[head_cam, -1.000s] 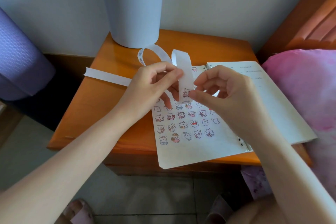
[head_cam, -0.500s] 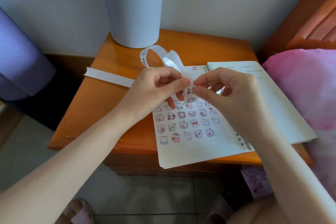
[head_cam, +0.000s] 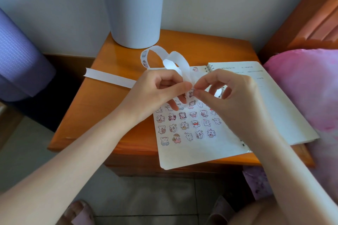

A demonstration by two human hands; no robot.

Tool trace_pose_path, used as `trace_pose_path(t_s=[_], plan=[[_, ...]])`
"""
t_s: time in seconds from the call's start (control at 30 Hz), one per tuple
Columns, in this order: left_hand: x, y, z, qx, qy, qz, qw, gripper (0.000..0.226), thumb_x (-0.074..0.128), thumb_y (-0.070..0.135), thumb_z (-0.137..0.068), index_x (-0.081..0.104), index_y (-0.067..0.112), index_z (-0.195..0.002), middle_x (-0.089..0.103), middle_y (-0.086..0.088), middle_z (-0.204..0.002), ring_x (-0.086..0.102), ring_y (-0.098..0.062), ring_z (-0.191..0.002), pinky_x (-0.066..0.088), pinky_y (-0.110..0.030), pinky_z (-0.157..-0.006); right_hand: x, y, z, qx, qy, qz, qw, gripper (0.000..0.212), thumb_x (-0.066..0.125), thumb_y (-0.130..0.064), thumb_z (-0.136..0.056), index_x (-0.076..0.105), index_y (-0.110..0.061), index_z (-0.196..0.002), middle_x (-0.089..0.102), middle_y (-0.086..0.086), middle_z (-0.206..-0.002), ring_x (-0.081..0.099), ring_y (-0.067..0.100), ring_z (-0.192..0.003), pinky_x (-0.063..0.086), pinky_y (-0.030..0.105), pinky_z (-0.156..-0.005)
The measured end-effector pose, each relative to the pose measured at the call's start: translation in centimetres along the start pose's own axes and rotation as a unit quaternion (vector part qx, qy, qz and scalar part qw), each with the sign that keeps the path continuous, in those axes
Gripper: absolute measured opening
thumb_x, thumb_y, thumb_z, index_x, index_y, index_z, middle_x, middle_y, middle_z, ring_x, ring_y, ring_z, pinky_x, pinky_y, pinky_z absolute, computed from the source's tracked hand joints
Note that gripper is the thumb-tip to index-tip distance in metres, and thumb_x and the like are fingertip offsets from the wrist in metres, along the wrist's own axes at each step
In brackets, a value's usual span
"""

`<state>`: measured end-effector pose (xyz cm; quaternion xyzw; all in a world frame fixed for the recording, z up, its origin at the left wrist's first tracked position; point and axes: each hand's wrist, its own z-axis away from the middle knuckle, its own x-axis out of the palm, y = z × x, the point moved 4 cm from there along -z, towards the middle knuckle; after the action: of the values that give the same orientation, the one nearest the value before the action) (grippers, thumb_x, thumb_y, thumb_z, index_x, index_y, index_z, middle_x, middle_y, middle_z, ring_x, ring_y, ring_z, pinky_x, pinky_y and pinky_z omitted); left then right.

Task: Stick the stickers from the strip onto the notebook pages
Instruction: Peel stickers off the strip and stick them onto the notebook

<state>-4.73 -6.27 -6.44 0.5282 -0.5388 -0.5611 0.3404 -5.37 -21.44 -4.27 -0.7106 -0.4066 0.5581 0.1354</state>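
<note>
I see an orange wooden tabletop (head_cam: 113, 115). On it: a grey bin (head_cam: 133, 11) at the back, an open notebook (head_cam: 201, 151) overhanging the front edge, and a white strip (head_cam: 109, 78) lying leftward.

Both hands (head_cam: 192, 91) have closed together, pinching the strip (head_cam: 175, 64) lower.

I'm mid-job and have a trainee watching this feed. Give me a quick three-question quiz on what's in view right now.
1. True or false: the notebook lies closed on the table.
2. Which stands at the table's far edge? A) the bin B) a lamp C) a mug
3. What do the left hand and right hand pinch between them?

Key
1. False: it lies open, its left page covered in stickers.
2. A
3. The strip, at a sticker on it, above the page.
</note>
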Motion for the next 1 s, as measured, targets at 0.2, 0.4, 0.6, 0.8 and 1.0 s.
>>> trace_pose_path(t_s=[0.2, 0.4, 0.6, 0.8, 1.0], plan=[[0.0, 0.1, 0.0, 0.009, -0.007, 0.003, 1.0, 0.011, 0.063, 0.014, -0.086, 0.067, 0.01, -0.076, 0.07, 0.008, -0.068, 0.068, -0.006, -0.061, 0.05, -0.012, -0.055, -0.1, 0.0, -0.1, 0.021, -0.008, -0.027, 0.999, 0.009, 0.073, -0.026, -0.078, 0.069, -0.02, -0.082, 0.059, -0.02, -0.069, 0.053, -0.006, -0.06, 0.037, 0.005, -0.051], [0.1, 0.1, 0.0, 0.009, -0.012, 0.002, 1.0, 0.011, 0.063, 0.013, -0.086, 0.067, 0.011, -0.076, 0.07, 0.01, -0.067, 0.069, -0.006, -0.063, 0.052, -0.013, -0.056, 0.0, 0.0, 0.0, 0.025, -0.01, -0.028, 0.999, 0.006, 0.074, -0.021, -0.078, 0.069, -0.019, -0.081, 0.061, -0.017, -0.068, 0.054, -0.004, -0.058, 0.038, 0.006, -0.051], [0.2, -0.2, -0.1, -0.003, -0.014, 0.007, 1.0, 0.012, 0.063, 0.015, -0.086, 0.068, 0.008, -0.078, 0.07, 0.007, -0.068, 0.069, -0.01, -0.067, 0.056, -0.019, -0.058, 0.1, 0.0, 0.0, 0.016, -0.008, 0.009, 1.0, 0.006, 0.072, -0.025, -0.078, 0.066, -0.026, -0.078, 0.054, -0.023, -0.071, 0.053, -0.004, -0.066, 0.039, 0.005, -0.055], [0.0, -0.5, -0.2, -0.018, -0.011, 0.012, 1.0, 0.014, 0.061, 0.016, -0.088, 0.067, 0.008, -0.079, 0.07, 0.007, -0.068, 0.069, -0.011, -0.067, 0.057, -0.022, -0.059, -0.4, -0.3, 0.1, 0.003, -0.016, 0.017, 1.0, 0.005, 0.068, -0.03, -0.078, 0.064, -0.026, -0.078, 0.056, -0.019, -0.081, 0.053, 0.005, -0.074, 0.04, 0.007, -0.063], [0.0, -0.7, -0.2, -0.038, -0.008, -0.002, 0.999, 0.013, 0.06, 0.018, -0.089, 0.066, 0.012, -0.079, 0.069, 0.011, -0.066, 0.068, -0.008, -0.064, 0.056, -0.018, -0.058, -2.4, -1.2, 0.3, 0.041, -0.065, -0.049, 0.996, 0.007, 0.072, -0.026, -0.077, 0.068, -0.021, -0.077, 0.063, -0.014, -0.064, 0.054, -0.003, -0.057, 0.04, 0.008, -0.052]])
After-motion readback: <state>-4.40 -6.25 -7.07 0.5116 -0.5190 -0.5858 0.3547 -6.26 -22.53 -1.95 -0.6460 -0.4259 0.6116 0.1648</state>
